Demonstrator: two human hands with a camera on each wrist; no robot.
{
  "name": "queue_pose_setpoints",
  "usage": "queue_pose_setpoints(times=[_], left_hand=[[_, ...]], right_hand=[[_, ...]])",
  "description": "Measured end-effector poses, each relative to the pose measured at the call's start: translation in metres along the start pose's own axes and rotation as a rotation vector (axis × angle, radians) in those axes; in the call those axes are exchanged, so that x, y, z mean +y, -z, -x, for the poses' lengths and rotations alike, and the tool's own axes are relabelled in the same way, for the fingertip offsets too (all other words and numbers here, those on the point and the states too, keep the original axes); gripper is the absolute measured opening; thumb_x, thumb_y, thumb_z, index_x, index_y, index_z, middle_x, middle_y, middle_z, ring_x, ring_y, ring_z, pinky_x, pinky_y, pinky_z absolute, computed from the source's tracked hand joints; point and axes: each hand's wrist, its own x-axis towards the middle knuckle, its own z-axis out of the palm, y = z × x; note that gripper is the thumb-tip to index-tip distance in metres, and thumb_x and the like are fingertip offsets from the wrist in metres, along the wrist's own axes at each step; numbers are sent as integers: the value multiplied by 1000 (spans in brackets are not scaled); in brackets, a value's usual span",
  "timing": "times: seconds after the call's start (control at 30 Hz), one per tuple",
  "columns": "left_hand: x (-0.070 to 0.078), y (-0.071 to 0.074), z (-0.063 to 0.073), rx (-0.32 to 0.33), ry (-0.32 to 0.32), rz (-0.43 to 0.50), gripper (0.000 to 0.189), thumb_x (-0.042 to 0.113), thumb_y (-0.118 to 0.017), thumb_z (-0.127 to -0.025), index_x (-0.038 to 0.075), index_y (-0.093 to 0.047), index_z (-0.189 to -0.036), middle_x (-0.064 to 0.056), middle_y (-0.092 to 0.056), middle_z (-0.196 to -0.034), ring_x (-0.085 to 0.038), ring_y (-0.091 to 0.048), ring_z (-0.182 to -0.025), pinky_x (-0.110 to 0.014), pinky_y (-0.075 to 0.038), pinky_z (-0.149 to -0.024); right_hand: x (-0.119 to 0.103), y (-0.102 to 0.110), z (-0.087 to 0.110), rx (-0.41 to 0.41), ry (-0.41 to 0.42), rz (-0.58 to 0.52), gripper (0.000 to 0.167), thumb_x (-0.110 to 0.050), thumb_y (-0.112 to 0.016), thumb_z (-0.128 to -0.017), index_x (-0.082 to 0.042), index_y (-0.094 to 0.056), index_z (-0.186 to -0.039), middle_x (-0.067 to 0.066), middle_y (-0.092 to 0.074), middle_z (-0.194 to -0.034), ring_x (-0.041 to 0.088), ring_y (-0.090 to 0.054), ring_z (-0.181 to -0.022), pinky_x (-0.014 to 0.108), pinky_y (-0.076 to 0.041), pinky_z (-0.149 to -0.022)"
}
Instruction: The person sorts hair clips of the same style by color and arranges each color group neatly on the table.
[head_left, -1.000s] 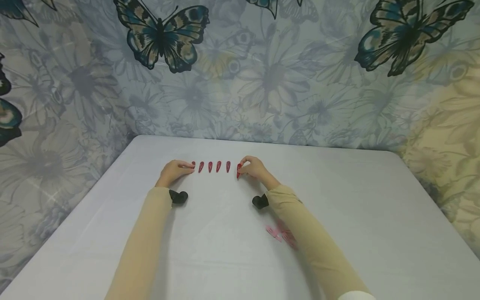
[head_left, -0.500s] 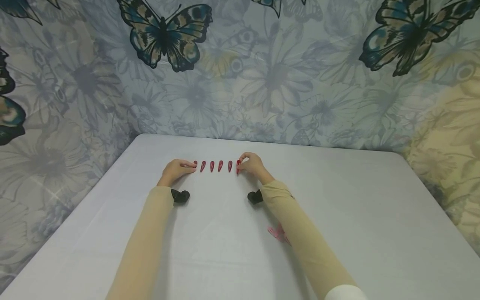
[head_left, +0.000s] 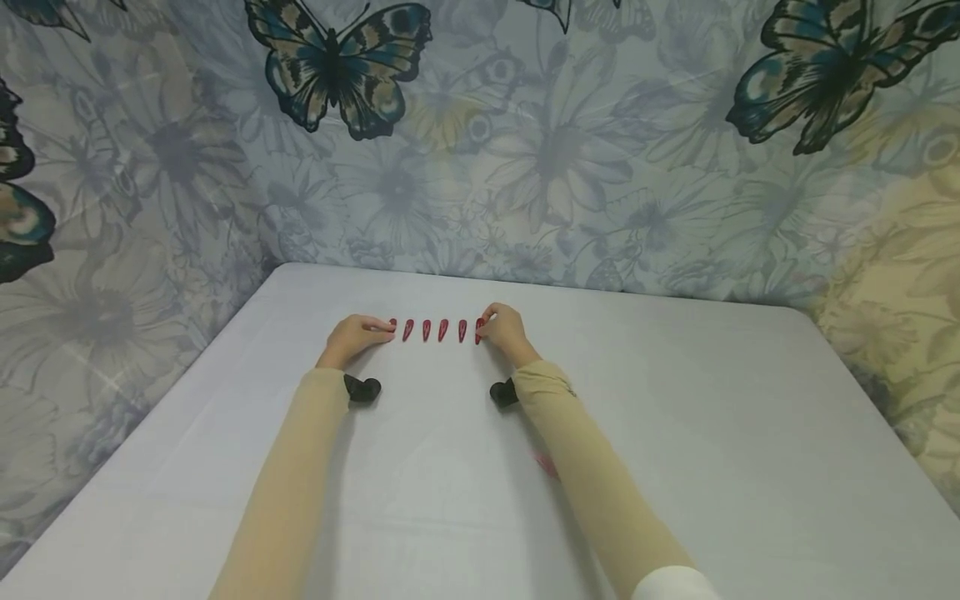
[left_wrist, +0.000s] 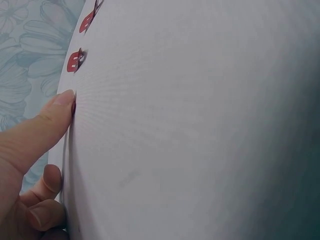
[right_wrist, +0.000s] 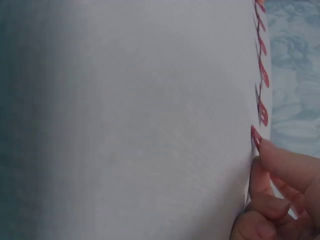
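Note:
Several red snap hair clips (head_left: 443, 331) lie in a row across the far part of the white table. At the row's right end my right hand (head_left: 507, 332) pinches a red hair clip (right_wrist: 256, 138) between thumb and finger, its pointed end showing in the right wrist view. My left hand (head_left: 356, 337) is at the left end, thumb and fingertips on the outermost clip (head_left: 393, 322). In the left wrist view that clip is mostly hidden behind the thumb (left_wrist: 60, 107), with two more clips (left_wrist: 75, 61) beyond it.
A pinkish clip (head_left: 546, 463) shows beside the right forearm, which hides what lies under it. Dark wrist cameras (head_left: 363, 389) jut inward from both sleeves. Patterned cloth with butterflies (head_left: 333, 67) rises behind the white table (head_left: 750, 433).
My right hand has brought its red clip up and inward, level with the row's right end. Its forearm now covers more of the pink clips. The left hand stays at the left end.

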Motion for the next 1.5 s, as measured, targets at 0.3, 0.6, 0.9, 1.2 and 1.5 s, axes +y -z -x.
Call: queue_pose_setpoints(times=[0.3,0.6,0.9,1.2,1.5], left_hand=[[1,1,1,4,-11,3,37,30,-67,-91,8,-69,-121,-21,-54,-141,-41,-49,-130,-54,-37,-110],[2,1,3,-17,-33,-7,37,30,-64,-93,7,-68,-123,-22,-54,-140,-42,-50,-128,-55,-38,-109],[5,3,9,-45,-26,18,45,33,-61,-95,2,-62,-128,-25,-51,-142,-43,-46,-131,-55,-36,-110],[3,8,11,-61,-5,80,46,33,-59,-97,2,-60,-131,-25,-47,-146,-44,-40,-137,-55,-31,-115],[20,10,28,-23,68,342,53,30,-58,-98,1,-49,-141,-24,-34,-154,-41,-36,-139,-54,-32,-115]], right_hand=[[55,-28,-53,15,4,10,27,-29,-86,-73,-17,-61,-74,3,-61,-84,19,-49,-74,31,-43,-60],[36,-13,-27,-6,-56,-52,38,-45,-76,-82,-9,-66,-87,5,-68,-85,18,-56,-73,30,-48,-64],[-42,66,69,-144,-121,-88,30,-25,-61,-95,0,-62,-113,16,-68,-106,23,-60,-87,32,-51,-72],[-49,112,112,-225,-27,-119,26,-25,-57,-98,-4,-61,-113,14,-67,-106,12,-44,-67,23,-42,-63],[-35,140,168,-299,110,-124,26,-23,-57,-97,-2,-62,-112,24,-67,-104,14,-44,-65,23,-38,-58]])
